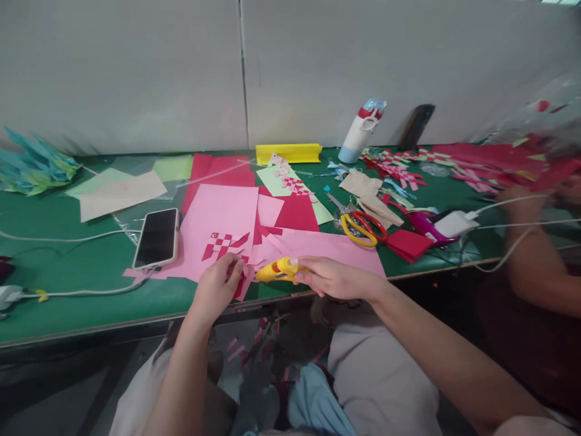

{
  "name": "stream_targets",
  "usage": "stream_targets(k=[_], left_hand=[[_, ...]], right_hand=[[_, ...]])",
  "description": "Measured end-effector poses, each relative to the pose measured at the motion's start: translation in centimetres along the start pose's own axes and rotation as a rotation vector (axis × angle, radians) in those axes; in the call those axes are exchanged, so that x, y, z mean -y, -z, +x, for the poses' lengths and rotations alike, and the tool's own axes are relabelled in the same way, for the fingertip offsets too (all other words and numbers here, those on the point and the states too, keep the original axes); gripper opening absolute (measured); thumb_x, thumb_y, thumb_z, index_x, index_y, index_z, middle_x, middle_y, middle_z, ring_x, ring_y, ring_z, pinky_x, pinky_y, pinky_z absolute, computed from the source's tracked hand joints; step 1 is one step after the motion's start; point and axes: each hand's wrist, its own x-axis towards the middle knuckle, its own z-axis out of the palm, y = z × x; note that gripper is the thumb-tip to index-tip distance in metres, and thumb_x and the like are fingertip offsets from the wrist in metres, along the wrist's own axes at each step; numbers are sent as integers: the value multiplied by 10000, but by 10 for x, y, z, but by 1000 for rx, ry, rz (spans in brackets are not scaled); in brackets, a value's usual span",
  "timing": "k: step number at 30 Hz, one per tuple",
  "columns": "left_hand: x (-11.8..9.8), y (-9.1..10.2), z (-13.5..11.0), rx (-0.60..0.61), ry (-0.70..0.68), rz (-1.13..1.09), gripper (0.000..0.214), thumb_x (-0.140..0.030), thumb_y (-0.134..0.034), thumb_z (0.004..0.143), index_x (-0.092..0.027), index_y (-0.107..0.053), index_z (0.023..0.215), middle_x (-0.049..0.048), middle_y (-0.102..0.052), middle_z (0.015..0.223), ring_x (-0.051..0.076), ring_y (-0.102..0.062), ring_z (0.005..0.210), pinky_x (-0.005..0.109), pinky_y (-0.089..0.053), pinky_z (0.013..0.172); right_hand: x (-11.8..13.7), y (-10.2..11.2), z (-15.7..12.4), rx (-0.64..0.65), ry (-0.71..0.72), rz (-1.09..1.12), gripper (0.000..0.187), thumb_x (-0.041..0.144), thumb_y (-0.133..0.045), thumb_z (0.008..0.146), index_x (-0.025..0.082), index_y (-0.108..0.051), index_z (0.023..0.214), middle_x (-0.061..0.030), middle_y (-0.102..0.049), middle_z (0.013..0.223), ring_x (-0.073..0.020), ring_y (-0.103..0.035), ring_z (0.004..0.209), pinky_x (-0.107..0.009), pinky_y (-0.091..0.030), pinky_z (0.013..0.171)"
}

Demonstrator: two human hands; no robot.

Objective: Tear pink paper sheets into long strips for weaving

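In my right hand (pixel 333 277) is a yellow glue gun (pixel 276 270), its nozzle pointing left toward my left hand (pixel 221 283). My left hand is closed in a pinch on red and pink paper strips (pixel 242 283) by the table's front edge; the fingers partly hide them. Just beyond it a woven red-and-pink paper fish (pixel 223 244) with an eye lies on a pink sheet (pixel 224 209). More woven paper fish (pixel 293 181) rest on a pale green sheet (pixel 323 212) farther back.
Left of the sheets lies a phone (pixel 157 238) with a cable. Scissors (pixel 358 229), a purple glue gun (pixel 429 227) and a white adapter (pixel 455 224) lie to the right. A bottle (pixel 362 133) stands near the wall. Another person's arm (pixel 535 248) reaches in at the far right.
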Motion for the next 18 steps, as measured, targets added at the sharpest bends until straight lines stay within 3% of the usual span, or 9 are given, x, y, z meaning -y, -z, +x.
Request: stream_targets(k=[5,18], left_hand=[[1,-1,0,-3,5,4,254,-414,-381,892,-230,-546,833,35,-668,844,204,-598,763,293,-410,677],[3,-2,0,-2,-16,-53,249,-413,-385,899,-232,-540,825,27,-686,840,199,-621,788,302,-434,725]], right_hand=[[-3,-2,1,2,-8,-9,410,506,-341,938,144,-532,906,-13,-541,722,-96,-467,553,-229,-361,540],[2,-3,7,16,-14,-4,428,523,-317,938,149,-516,877,17,-479,604,-114,-467,552,-237,-357,538]])
